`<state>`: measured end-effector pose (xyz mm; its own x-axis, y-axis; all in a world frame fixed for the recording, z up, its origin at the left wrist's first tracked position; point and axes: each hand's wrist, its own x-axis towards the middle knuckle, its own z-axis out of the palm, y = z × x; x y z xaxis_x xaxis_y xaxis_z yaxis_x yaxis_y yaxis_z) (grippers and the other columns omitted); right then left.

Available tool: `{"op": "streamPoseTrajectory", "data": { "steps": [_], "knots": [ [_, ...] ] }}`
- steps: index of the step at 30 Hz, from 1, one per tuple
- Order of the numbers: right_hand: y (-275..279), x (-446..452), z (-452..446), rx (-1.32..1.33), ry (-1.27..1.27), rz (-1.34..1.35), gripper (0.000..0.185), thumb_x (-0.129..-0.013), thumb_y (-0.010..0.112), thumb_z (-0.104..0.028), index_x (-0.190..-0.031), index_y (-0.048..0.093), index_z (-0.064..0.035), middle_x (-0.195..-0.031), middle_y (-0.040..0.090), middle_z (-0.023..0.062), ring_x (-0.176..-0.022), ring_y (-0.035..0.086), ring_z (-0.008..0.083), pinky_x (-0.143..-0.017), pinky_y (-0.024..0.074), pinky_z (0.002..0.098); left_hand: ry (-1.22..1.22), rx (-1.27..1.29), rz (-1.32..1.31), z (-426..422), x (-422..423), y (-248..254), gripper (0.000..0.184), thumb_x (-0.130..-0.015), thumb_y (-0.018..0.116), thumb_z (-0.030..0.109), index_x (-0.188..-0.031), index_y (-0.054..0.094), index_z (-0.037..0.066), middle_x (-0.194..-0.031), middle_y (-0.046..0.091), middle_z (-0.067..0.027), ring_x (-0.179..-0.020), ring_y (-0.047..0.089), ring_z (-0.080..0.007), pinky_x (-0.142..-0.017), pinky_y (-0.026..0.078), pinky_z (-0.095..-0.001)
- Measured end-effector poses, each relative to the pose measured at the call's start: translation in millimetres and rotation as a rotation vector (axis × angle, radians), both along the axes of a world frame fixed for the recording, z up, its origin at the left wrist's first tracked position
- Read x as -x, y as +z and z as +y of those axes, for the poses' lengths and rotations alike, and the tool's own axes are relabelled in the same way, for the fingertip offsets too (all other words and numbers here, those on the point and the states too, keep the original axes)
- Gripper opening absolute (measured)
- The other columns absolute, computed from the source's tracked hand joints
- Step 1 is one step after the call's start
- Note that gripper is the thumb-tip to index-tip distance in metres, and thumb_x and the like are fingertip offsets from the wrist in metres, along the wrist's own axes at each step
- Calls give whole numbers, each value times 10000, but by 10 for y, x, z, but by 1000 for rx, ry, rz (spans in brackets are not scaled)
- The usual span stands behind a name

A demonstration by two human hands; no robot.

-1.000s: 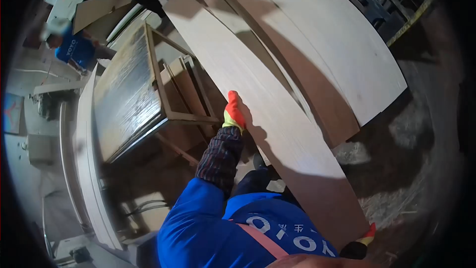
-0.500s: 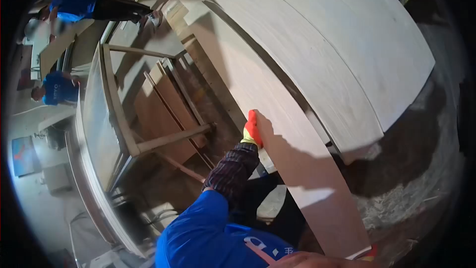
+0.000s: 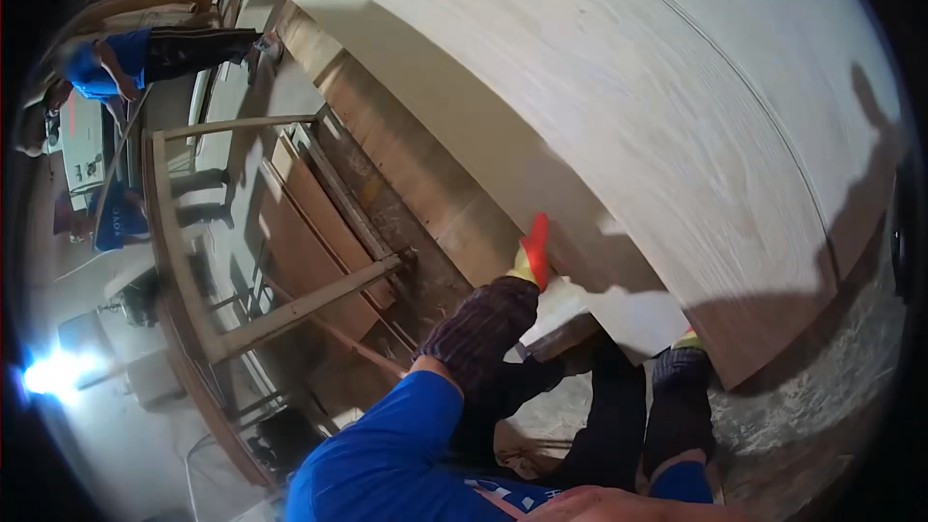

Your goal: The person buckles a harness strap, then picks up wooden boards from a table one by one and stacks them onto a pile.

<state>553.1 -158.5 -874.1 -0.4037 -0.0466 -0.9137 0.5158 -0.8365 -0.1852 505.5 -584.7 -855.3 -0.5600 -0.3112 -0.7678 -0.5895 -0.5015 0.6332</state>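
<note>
My left hand (image 3: 533,253), in a red and yellow glove, grips the left long edge of a long pale wooden board (image 3: 464,116), its fingers hidden beneath. At the board's near end is my right hand (image 3: 688,339), mostly hidden; only a bit of yellow glove shows at the edge of the wood. Partly overlapping this board on the right lies a wide light sheet with visible grain (image 3: 667,145). Another pale panel (image 3: 831,48) is beside it at the far right. Under the held board, a stack of wood (image 3: 416,174) shows along its left side.
On the left stands a wooden frame table (image 3: 300,307) with brown panels (image 3: 309,232) leaning inside. Two people in blue shirts are at the upper left, one (image 3: 126,63) above the other (image 3: 121,217). A bright light (image 3: 58,375) glares at the left edge. Shavings cover the floor (image 3: 802,416) at the right.
The held board has moved over the stack, against the wide sheet. My right hand has come in from the lower right toward the stack. The view has shifted, and the frame table appears more open.
</note>
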Motion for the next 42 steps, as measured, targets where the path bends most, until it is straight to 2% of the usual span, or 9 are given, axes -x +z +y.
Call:
{"op": "streamPoseTrajectory", "data": {
  "steps": [4, 8, 11, 19, 23, 27, 30, 32, 42],
  "knots": [
    [-280, 228, -327, -31, 56, 39, 392, -880, 520, -376, -1103, 555, -55, -1224, 552, 154, -1111, 513, 364, -946, 402, 449, -63, 150, 39, -414, 330, -144, 689, -929, 524, 546, -1384, 453, 33, -1234, 603, -108, -1084, 567, -221, -929, 456, -340],
    [-348, 277, -413, -84, 106, 57, 331, -859, 545, -339, -1045, 568, -67, -1186, 564, 154, -1078, 525, 373, -914, 420, 449, -752, 845, 140, -524, 404, 154, 689, -937, 504, 550, -1370, 468, 15, -1252, 590, -118, -1091, 563, -222, -920, 466, -349],
    [-306, 271, -406, -136, 139, 69, 284, -843, 563, -311, -1002, 578, -76, -1157, 574, 154, -1053, 534, 379, -891, 434, 449, -21, -122, -81, -485, 559, 239, 588, -958, 488, 520, -1277, 567, 31, -1084, 649, -101, -918, 597, -199, -774, 485, -317],
    [529, 44, 199, -968, 774, 73, 162, -801, 612, -237, -887, 605, -100, -1079, 598, 153, -986, 557, 396, -828, 471, 449, -171, -1, -96, -454, -67, 872, 468, -933, 516, 560, -715, 547, 148, -605, 455, 36, -518, 415, -116, -480, 331, -301],
    [1064, -331, 383, -1278, 1528, 584, 103, -780, 636, -200, -830, 619, -112, -1041, 610, 153, -953, 569, 405, -796, 489, 449, -799, 431, -207, -361, -659, 1774, 720, -899, 480, 625, -1052, 652, -57, -945, 685, -192, -929, 627, -253, -816, 462, -425],
    [1830, -338, 294, -1145, 2025, 1313, 151, -676, 654, -215, -704, 551, -108, -937, 599, 139, -873, 595, 335, -696, 489, 458, -925, 418, -262, -234, -1115, 3107, 613, -908, 483, 564, -942, 659, -22, -889, 684, -176, -900, 642, -327, -778, 470, -450],
    [2326, -200, 85, -1134, 1961, 1253, 242, -783, 652, -329, -886, 623, -111, -1008, 624, 135, -921, 610, 324, -721, 498, 443, -733, 479, -288, -152, -1484, 3826, 609, -901, 480, 566, -965, 668, -10, -896, 688, -161, -859, 640, -303, -777, 476, -420],
    [2863, -104, -246, -289, 1120, -29, 501, -894, 556, -498, -1192, 570, -96, -1175, 614, 148, -1011, 598, 346, -813, 479, 501, -636, 487, -277, -137, -1783, 4153, 590, -899, 487, 563, -941, 664, 2, -862, 676, -141, -811, 628, -282, -737, 475, -406],
    [3851, 643, -920, -185, 1403, 292, 719, -922, 423, -603, -1396, 402, -63, -1328, 519, 229, -1160, 525, 392, -946, 414, 512, 28, 285, -303, -134, -3340, 4387, 642, -853, 528, 607, -892, 667, -19, -749, 635, -149, -706, 603, -228, -643, 455, -371]
  ]
}}
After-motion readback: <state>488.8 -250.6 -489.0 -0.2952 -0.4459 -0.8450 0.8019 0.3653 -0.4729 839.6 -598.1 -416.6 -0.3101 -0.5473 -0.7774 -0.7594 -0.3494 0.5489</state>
